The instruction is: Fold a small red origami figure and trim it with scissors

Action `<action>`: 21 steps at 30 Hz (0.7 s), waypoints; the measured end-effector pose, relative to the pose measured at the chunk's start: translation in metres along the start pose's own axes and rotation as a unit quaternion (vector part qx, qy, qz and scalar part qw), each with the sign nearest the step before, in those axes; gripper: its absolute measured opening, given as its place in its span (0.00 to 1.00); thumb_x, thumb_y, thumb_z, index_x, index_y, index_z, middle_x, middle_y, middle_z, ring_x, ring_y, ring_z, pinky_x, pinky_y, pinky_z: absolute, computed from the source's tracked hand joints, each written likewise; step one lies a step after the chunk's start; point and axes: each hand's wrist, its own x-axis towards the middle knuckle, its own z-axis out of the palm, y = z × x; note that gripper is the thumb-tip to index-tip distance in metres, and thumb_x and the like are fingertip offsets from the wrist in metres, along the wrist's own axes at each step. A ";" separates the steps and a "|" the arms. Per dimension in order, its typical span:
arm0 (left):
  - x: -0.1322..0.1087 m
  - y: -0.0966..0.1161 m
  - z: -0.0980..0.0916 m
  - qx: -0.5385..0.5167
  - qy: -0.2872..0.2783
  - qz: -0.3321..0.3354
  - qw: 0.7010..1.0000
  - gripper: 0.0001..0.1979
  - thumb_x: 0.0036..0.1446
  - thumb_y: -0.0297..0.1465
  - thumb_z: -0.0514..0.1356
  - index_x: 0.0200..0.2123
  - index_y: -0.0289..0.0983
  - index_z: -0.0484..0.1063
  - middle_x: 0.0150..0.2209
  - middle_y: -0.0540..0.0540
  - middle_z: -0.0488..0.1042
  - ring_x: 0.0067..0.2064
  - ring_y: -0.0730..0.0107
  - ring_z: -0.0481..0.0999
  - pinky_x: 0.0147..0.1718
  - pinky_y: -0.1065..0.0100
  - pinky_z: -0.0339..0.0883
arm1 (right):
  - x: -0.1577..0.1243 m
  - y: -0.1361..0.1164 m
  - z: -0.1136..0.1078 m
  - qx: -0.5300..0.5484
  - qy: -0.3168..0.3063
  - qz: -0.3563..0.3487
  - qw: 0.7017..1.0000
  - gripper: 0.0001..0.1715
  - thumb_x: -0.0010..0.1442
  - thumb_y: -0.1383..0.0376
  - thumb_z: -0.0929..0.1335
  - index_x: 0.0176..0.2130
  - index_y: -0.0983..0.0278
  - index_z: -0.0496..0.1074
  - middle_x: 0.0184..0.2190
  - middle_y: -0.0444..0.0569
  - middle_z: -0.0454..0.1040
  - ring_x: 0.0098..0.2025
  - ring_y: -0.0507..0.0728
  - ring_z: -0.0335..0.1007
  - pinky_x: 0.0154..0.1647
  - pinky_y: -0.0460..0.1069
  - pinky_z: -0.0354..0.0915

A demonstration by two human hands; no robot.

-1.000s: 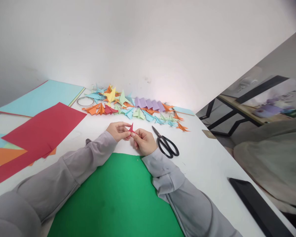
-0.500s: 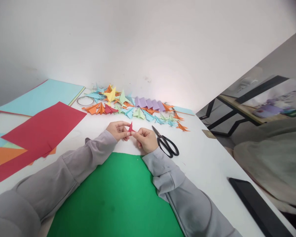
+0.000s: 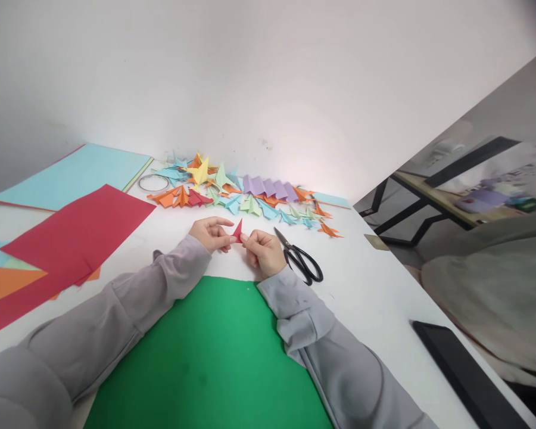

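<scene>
A small folded piece of red paper (image 3: 238, 231) is pinched between both hands, its point upward. My left hand (image 3: 211, 233) grips its left side between thumb and fingers, with the index finger stretched out above. On the right side, my right hand (image 3: 263, 250) pinches it with the thumb and curled fingers. Black-handled scissors (image 3: 302, 260) lie right beside my right hand, blades pointing away. Below my wrists a green sheet (image 3: 205, 351) covers the near part of the white table (image 3: 366, 298).
Folded paper shapes (image 3: 250, 204) in several colours line the wall behind my hands. A wire ring (image 3: 153, 182), a light blue sheet (image 3: 75, 176) and red paper (image 3: 83, 229) lie to the left. At the right edge is a black object (image 3: 464, 375).
The red piece has turned slightly, its point now tilting right. My left index finger has come away from it, and my right fingers have shifted on it.
</scene>
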 end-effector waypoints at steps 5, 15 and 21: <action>0.003 0.001 -0.001 0.020 0.025 -0.017 0.999 0.22 0.29 0.31 0.71 0.30 0.31 0.69 0.11 0.54 0.68 0.12 0.77 0.64 0.13 0.75 0.57 | 0.001 0.001 0.001 0.019 0.003 -0.002 1.000 0.24 0.43 0.52 0.73 0.16 0.64 0.61 0.04 0.35 0.57 0.07 0.44 0.45 0.08 0.42 0.40; 0.006 0.008 0.005 -0.082 0.105 -0.121 0.984 0.13 0.40 0.31 0.67 0.26 0.32 0.67 0.12 0.51 0.68 0.14 0.73 0.68 0.16 0.71 0.64 | 0.003 0.003 -0.002 0.046 0.009 -0.004 0.999 0.22 0.45 0.54 0.72 0.16 0.64 0.62 0.04 0.36 0.58 0.07 0.44 0.44 0.08 0.42 0.40; 0.003 0.002 0.002 -0.050 0.061 -0.026 0.997 0.18 0.32 0.27 0.70 0.30 0.31 0.69 0.13 0.52 0.70 0.16 0.76 0.68 0.17 0.73 0.64 | 0.004 0.003 -0.002 0.046 0.019 -0.012 0.999 0.23 0.45 0.54 0.72 0.16 0.64 0.60 0.04 0.36 0.57 0.07 0.44 0.45 0.09 0.42 0.41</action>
